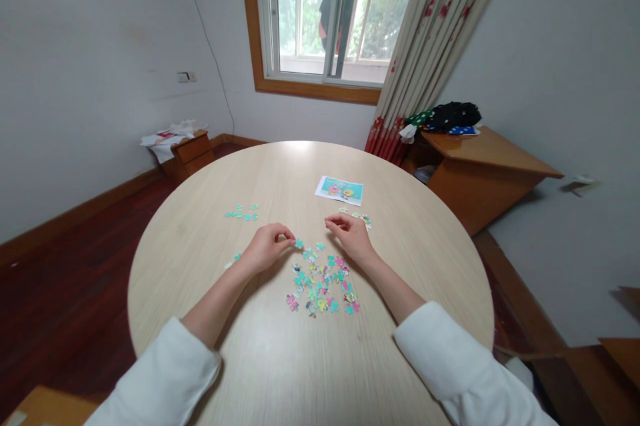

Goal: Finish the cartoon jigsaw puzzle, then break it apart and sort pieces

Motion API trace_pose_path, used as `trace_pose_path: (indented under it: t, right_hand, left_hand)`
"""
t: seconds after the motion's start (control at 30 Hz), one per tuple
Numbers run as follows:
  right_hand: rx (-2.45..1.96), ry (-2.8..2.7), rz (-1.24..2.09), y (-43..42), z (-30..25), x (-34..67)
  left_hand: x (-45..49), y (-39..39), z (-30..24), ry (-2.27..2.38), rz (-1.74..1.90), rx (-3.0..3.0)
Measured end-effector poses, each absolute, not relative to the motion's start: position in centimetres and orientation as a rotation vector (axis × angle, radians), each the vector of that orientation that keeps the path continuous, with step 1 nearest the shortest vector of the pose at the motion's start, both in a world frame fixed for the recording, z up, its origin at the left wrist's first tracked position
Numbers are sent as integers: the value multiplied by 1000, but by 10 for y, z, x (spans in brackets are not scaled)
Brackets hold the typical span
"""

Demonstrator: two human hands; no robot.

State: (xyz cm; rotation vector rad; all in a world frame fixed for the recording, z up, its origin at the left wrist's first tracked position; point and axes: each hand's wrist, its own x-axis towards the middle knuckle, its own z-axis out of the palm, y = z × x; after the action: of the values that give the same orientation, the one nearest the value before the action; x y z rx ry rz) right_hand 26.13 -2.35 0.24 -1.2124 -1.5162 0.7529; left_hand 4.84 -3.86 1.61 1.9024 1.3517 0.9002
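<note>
Both my hands rest on a round wooden table [280, 359]. My left hand [267, 246] has its fingers curled, and its fingertips touch a teal puzzle piece [299, 243] lying on the table. My right hand [350, 234] is closed in a loose pinch; what it holds, if anything, is hidden. Between and below the hands lies a loose heap of colourful puzzle pieces [323, 286]. A few teal pieces [243, 214] lie apart at the left, and a few more pieces [364, 218] lie just beyond my right hand. A printed reference picture [339, 190] lies farther back.
A wooden desk [480, 159] with dark clothes [450, 116] stands at the right by a curtain [425, 53]. A small wooden cabinet [193, 149] with papers sits by the left wall. A window [330, 13] is behind the table.
</note>
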Motion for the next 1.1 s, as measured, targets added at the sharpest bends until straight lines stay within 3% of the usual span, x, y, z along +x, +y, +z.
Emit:
trace_pose_path:
  t: [0.6, 1.1]
  right_hand:
    - [-1235, -1542, 724, -23, 3, 262]
    - [-1692, -1631, 121, 7, -4, 340]
  left_hand:
    - [47, -41, 21, 1438, 702, 1981]
    - [47, -42, 25, 1397, 677, 2030]
